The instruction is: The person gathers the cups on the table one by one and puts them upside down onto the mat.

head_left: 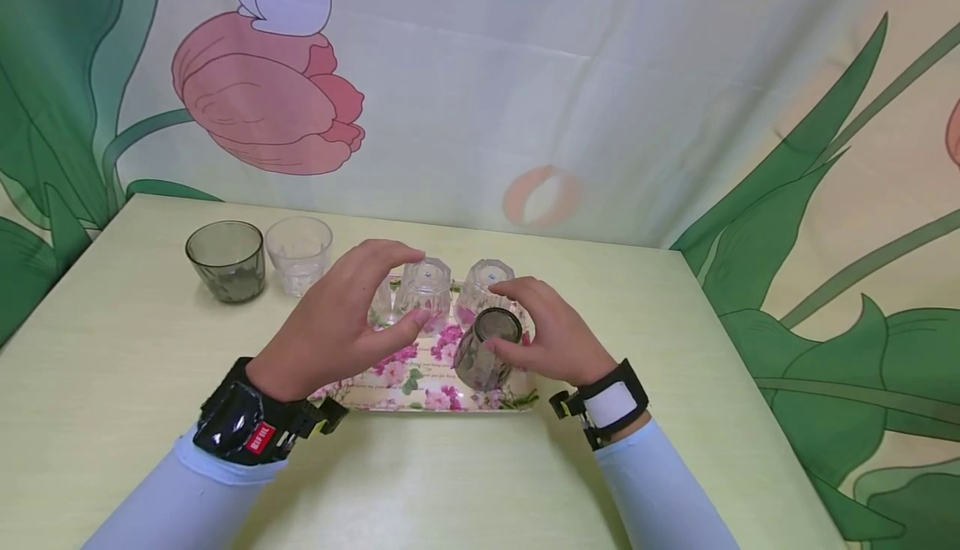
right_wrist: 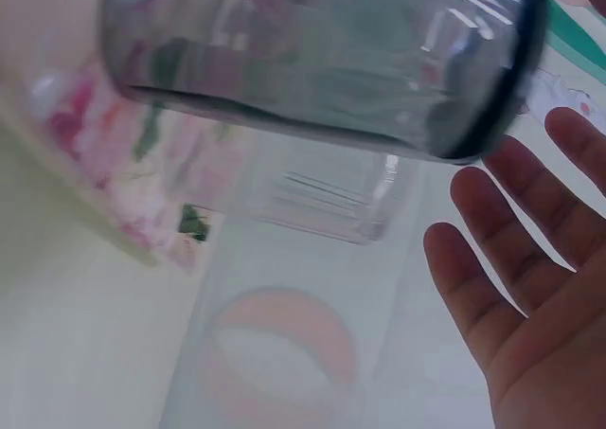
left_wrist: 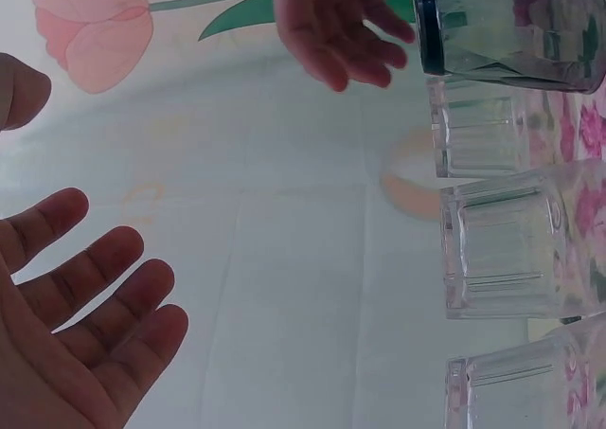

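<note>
My left hand (head_left: 348,317) hovers over the tray's left side, fingers spread and thumb apart, holding nothing. In the left wrist view, a gap separates its fingertips from the clear glasses. My right hand (head_left: 551,333) is just over a grey tinted glass (head_left: 487,350), which is bottom up at the front right of the flowered tray (head_left: 393,375). In the right wrist view, the fingers (right_wrist: 511,230) are extended near the glass's thick dark base. Clear glasses, also bottom up, line the tray's back: one in the middle (head_left: 423,296), one at right (head_left: 483,287), another partly hidden by my left hand.
Mouth up on the table (head_left: 150,383), left of the tray, are a second grey glass (head_left: 227,262) and a clear glass (head_left: 298,254). A printed curtain (head_left: 465,100) hangs along the table's back edge and right side.
</note>
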